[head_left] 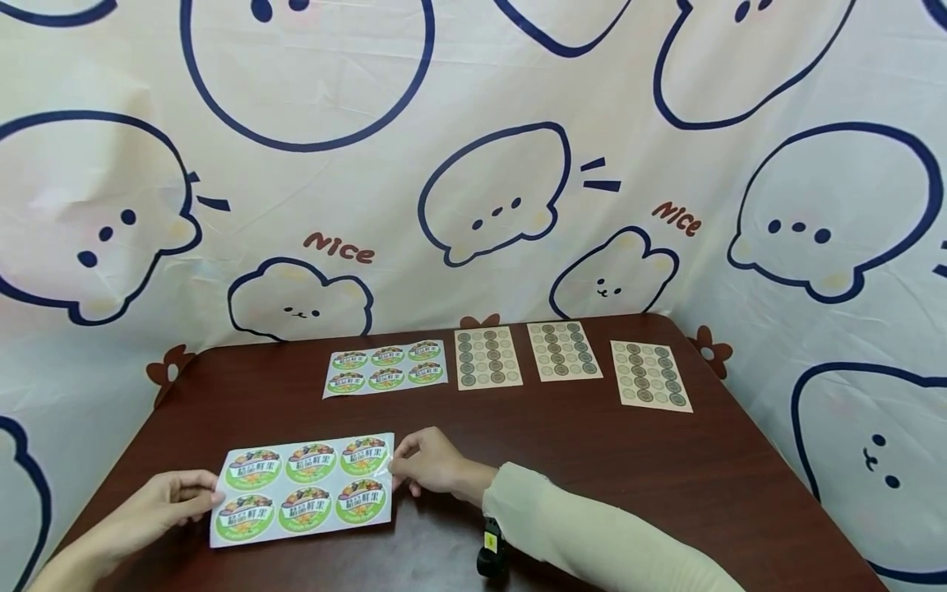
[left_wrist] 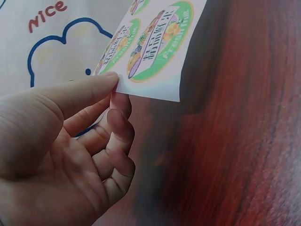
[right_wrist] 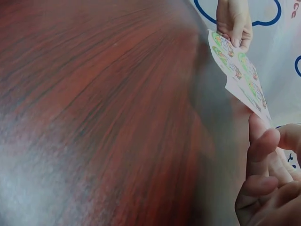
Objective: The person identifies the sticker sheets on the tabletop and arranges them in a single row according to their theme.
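Note:
A white sticker sheet [head_left: 275,492] with several round green fruit labels is held up over the near part of the table by both hands. My left hand [head_left: 166,510] pinches its left edge between thumb and forefinger; in the left wrist view the thumb lies on the printed side of the sheet [left_wrist: 157,89] and the other fingers curl below. My right hand [head_left: 432,464] pinches the right edge, as the right wrist view also shows, with the sheet [right_wrist: 237,75] stretching away toward the left hand [right_wrist: 235,21]. Printed labels face up toward the head camera.
Across the back of the brown table [head_left: 592,460] lie a second fruit sticker sheet [head_left: 370,390] and three beige sheets of round dots, the left one [head_left: 488,358], the middle one [head_left: 565,351] and the right one [head_left: 651,376]. A cartoon-print cloth [head_left: 503,90] hangs behind.

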Available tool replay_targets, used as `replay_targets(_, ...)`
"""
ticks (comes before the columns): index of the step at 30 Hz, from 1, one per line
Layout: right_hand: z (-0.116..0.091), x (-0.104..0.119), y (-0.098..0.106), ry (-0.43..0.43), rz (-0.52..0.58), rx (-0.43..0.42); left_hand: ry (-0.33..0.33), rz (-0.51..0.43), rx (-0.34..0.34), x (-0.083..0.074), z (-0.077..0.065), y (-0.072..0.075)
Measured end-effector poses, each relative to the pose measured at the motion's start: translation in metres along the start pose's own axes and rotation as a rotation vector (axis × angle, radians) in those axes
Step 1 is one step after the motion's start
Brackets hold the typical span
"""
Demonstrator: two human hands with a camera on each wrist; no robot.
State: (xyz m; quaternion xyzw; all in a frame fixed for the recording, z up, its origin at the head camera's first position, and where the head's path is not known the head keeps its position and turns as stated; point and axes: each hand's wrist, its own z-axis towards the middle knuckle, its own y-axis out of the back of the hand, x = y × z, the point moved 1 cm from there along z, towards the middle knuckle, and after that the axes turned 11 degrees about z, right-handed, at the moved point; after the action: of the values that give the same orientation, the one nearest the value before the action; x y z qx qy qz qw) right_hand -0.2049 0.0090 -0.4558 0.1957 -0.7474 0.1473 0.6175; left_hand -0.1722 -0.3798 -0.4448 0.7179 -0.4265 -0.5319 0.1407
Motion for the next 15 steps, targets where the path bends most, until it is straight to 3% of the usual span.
replay_targets(2,0.0,-0.002,0.002,-0.01,-0.005,0.001,0.005,-0.003,0.005,-0.001,0.002,-0.002)
replay_targets(9,-0.001,-0.004,0.006,-0.025,-0.001,-0.017,-0.081,0.004,0.01,-0.003,0.011,-0.007)
replay_targets(15,0.002,-0.006,0.007,-0.026,-0.016,-0.028,-0.057,0.035,-0.011,-0.007,0.013,-0.008)
